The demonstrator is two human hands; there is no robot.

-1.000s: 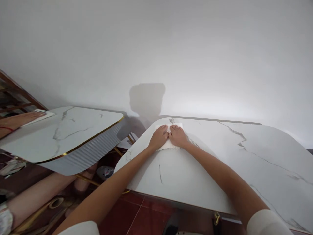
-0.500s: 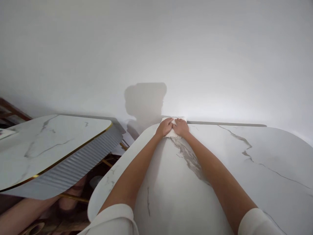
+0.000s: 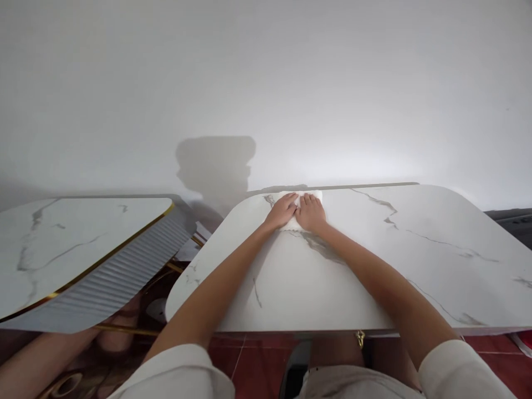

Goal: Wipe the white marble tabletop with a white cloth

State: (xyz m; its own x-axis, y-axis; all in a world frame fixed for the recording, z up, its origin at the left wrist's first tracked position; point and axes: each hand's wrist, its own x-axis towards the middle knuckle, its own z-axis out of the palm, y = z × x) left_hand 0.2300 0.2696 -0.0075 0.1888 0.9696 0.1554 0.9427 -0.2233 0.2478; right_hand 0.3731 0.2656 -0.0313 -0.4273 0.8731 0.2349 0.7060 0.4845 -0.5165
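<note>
A folded white cloth (image 3: pixel 293 224) lies on the white marble-patterned table (image 3: pixel 299 293), close to its far edge by the wall. Both of my hands press down on it side by side, arms stretched forward. My left hand (image 3: pixel 282 211) rests on the cloth's left part, fingers extended and angled toward the right. On the right part, my right hand (image 3: pixel 310 213) lies flat with its fingers pointing to the wall. The hands meet or nearly meet at the thumbs. Much of the cloth is hidden under them.
Left of my table, past a gap, stands a second marble-patterned table (image 3: pixel 78 244) with a gold rim and ribbed side. A bare pale wall (image 3: pixel 332 94) rises behind both. Red floor tiles (image 3: pixel 257 363) show below. A dark object (image 3: pixel 513 221) is at the right edge.
My view has shifted, so the table's front edge and the floor now show. The cloth, under both hands, has moved right, uncovering a grey vein on its left.
</note>
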